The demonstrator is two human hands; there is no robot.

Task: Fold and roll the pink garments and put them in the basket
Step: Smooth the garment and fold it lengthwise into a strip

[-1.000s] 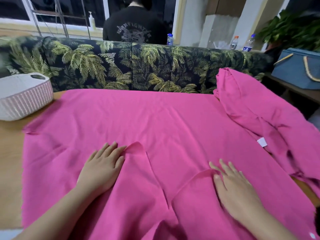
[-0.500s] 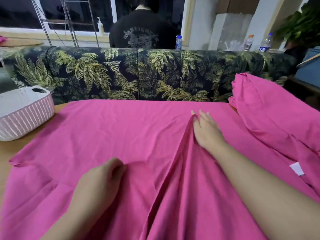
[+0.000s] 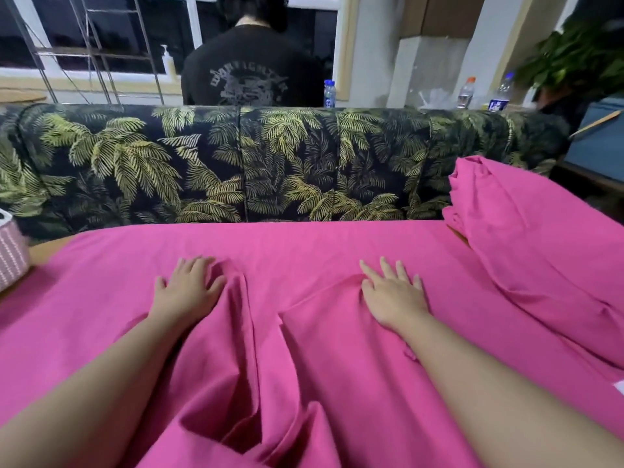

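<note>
Leftmost, just off the spread pink garment's [image 3: 304, 251] left edge, stands the white basket [image 3: 11, 256] (only a corner of it shows). On that garment, toward its far edge, the left hand [image 3: 189, 288] lies palm down, fingers loosely bent, pressing the cloth beside a raised fold. Right of the fold the right hand [image 3: 393, 295] rests flat with fingers straight and spread. Further right, a second pink garment [image 3: 540, 238] lies heaped, overlapping the first one's right side.
</note>
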